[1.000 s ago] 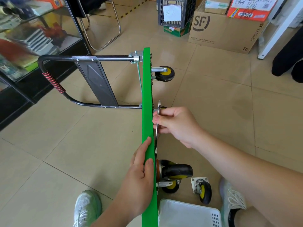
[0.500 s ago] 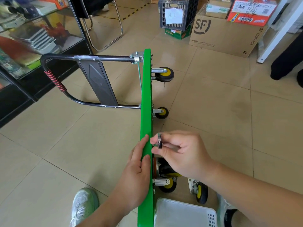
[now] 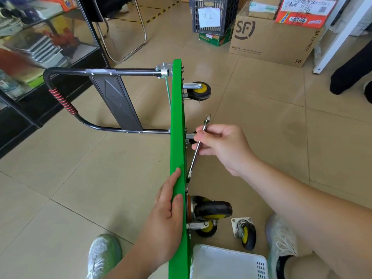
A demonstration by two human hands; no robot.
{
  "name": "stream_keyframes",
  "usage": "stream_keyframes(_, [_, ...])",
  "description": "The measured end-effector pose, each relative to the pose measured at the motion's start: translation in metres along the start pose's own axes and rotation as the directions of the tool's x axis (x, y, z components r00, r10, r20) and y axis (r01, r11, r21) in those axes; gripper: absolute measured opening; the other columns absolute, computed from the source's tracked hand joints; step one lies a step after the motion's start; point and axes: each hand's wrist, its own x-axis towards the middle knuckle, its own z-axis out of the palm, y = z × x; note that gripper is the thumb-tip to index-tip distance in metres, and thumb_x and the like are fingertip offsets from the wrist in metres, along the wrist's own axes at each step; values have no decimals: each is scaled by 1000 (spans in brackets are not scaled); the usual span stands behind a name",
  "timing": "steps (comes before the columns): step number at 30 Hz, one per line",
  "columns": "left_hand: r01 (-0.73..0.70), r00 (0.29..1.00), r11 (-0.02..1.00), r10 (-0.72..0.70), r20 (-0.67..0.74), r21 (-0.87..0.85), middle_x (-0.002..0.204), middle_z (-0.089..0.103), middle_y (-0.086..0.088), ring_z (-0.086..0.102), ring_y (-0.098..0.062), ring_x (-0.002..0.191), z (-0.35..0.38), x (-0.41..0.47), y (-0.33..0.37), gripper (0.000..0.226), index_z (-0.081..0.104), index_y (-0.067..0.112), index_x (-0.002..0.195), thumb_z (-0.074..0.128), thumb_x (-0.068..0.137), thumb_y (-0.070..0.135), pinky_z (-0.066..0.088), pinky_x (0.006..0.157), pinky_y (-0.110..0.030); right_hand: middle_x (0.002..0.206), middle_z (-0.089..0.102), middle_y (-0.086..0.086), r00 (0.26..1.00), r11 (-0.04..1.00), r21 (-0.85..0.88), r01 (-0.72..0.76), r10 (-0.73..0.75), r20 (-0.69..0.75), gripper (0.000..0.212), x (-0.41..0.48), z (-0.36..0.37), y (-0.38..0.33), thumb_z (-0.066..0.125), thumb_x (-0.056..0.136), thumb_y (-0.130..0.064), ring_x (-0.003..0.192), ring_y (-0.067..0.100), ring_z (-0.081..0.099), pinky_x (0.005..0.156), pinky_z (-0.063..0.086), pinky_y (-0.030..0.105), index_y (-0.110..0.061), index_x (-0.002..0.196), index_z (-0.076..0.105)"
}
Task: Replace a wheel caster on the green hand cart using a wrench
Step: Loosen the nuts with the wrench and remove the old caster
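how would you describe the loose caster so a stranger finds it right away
Start at the green cart deck standing on edge and go to its near end. Right of the mounted casters there, the loose caster sits on the floor beside a shoe. It alone is unattached, its square plate bare.

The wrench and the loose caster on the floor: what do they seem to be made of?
The wrench looks like polished steel: silvery, with bright glints. The loose caster seems to have a matte black rubber tyre, a yellow, probably plastic, hub and a dull silvery metal plate.
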Motion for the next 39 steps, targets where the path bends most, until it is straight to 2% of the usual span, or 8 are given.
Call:
stream_keyframes(10, [2, 1000, 1000, -2, -20, 4, 152, 34, 31, 29, 33, 125, 1, 0, 1, 55, 27, 65, 142, 37, 110, 22, 20, 96, 11, 87, 76, 7, 981, 987, -97, -125, 138, 137, 11, 12, 16, 9, 71, 90, -4, 79, 22, 75, 66, 59, 31, -15, 90, 74])
stream_keyframes(18, [-3, 1000, 1000, 4, -9, 12, 151, 32, 35, 28, 31, 128, 1, -1, -1, 54, 27, 65, 143, 36, 110, 24, 20, 100, 9, 90, 77, 6, 990, 994, -78, -76, 85, 112, 14, 2, 16, 12, 71, 90, -5, 87, 23, 76, 77, 62, 40, -18, 93, 74])
stream_keyframes(21, [-5, 1000, 1000, 5, -7, 16, 147, 31, 39, 27, 33, 126, 1, 0, 1, 53, 26, 65, 143, 36, 110, 25, 20, 97, 11, 88, 77, 4, 992, 994, -104, -14, 28, 126, 16, -8, 13, 8, 71, 90, -4, 86, 21, 76, 77, 63, 39, -19, 93, 74])
stream_keyframes(26, [-13, 1000, 1000, 13, -5, 1, 144, 31, 41, 25, 38, 122, 1, -1, 4, 49, 28, 62, 141, 35, 110, 23, 17, 93, 12, 84, 78, 0, 966, 978, -133, 161, -128, 226, 23, -31, 11, 4, 72, 88, 1, 86, 14, 75, 72, 58, 25, -22, 90, 75])
stream_keyframes(32, [-38, 999, 999, 38, -8, -22, 152, 35, 31, 27, 34, 127, 3, 1, 0, 50, 30, 59, 143, 36, 110, 21, 19, 97, 9, 98, 78, -8, 895, 934, -111, 339, -284, 343, 31, -68, 4, 16, 79, 81, 1, 96, 12, 74, 89, 58, 27, -25, 96, 78])
stream_keyframes(36, [-28, 999, 994, 25, -29, -105, 155, 42, 20, 35, 16, 140, 5, 3, -6, 64, 34, 80, 129, 40, 110, 20, 28, 121, -20, 99, 77, -7, 772, 769, -224, 598, -477, 421, 19, -88, 2, 27, 77, 82, -13, 87, 13, 75, 76, 61, 41, -20, 100, 77])
stream_keyframes(37, [-21, 999, 995, 18, -28, -100, 155, 43, 20, 35, 16, 139, 5, 2, -6, 61, 34, 80, 129, 40, 110, 21, 28, 119, -17, 100, 77, -7, 757, 742, -235, 627, -512, 406, 20, -88, 1, 30, 79, 81, -10, 88, 12, 75, 76, 61, 39, -18, 99, 78])
stream_keyframes(39, [-19, 1000, 998, 18, -24, -63, 154, 41, 22, 32, 24, 135, 5, 1, -2, 52, 32, 69, 137, 38, 110, 25, 24, 108, 0, 101, 77, -5, 763, 742, -222, 633, -548, 342, 22, -88, -1, 34, 82, 78, -4, 91, 11, 75, 79, 62, 33, -11, 99, 79])
